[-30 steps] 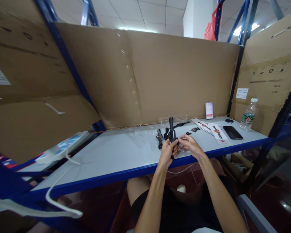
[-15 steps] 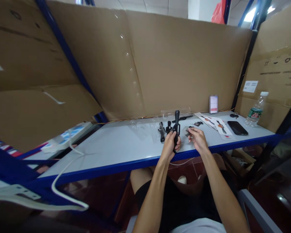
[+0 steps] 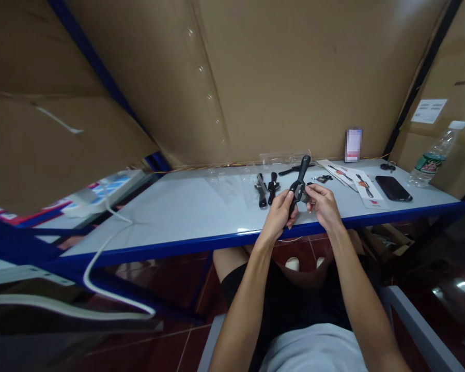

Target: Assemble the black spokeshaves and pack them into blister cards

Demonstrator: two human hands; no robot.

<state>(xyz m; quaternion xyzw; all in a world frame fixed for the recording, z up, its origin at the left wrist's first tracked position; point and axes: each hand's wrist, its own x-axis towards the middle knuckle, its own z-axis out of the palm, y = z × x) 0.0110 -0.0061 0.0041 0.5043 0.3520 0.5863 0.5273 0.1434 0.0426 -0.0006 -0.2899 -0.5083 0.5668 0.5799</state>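
White tabletop [image 3: 186, 206] spans the work area. Left hand [image 3: 280, 211] closes around the lower handle of a black tool [image 3: 298, 182], above the front edge; right hand [image 3: 324, 205] meets its middle, grip unclear. Tool appears light, rigid, smooth: hold by handles. Long axis slants up-right, upper handle toward cardboard panel [image 3: 279, 77].

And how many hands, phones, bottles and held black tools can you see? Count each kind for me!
Hands: 2 (left hand, right hand)
Held black tool: 1
Phones: 2 (flat phone, upright phone)
Bottle: 1
Total: 6
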